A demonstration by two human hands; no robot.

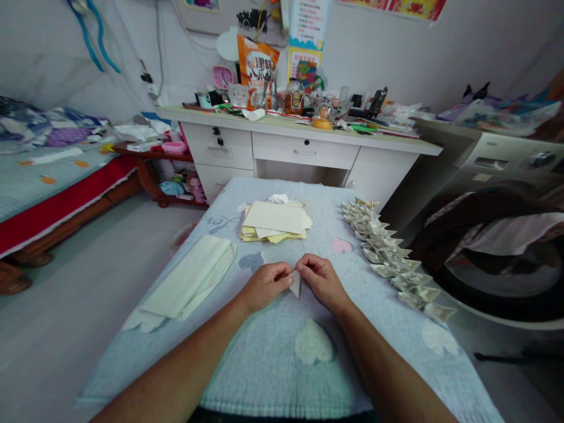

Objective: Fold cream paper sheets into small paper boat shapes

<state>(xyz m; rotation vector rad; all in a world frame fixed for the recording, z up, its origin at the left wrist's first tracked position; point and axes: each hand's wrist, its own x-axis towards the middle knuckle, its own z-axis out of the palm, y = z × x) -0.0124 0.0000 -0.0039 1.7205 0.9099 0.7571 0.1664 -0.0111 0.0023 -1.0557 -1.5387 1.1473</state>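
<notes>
Between my two hands is a small folded piece of paper (296, 285), pale and pointed at its lower end. My left hand (269, 284) pinches it from the left with thumb and fingers. On the other side, my right hand (321, 278) has its fingertips closed on the paper's upper edge. Both hands are just above the cloth-covered table (264, 364). Beyond them lies a stack of cream and yellow paper sheets (277, 218). Along the right side runs a long row of folded paper pieces (392, 252) with pointed ends.
A folded pale green cloth or sheet (189, 279) lies at the table's left. Behind stands a white desk (304, 154) with a jar (294, 98), a pink clock (222, 77) and clutter. A washing machine (497, 158) is at right, a bed (48, 170) at left.
</notes>
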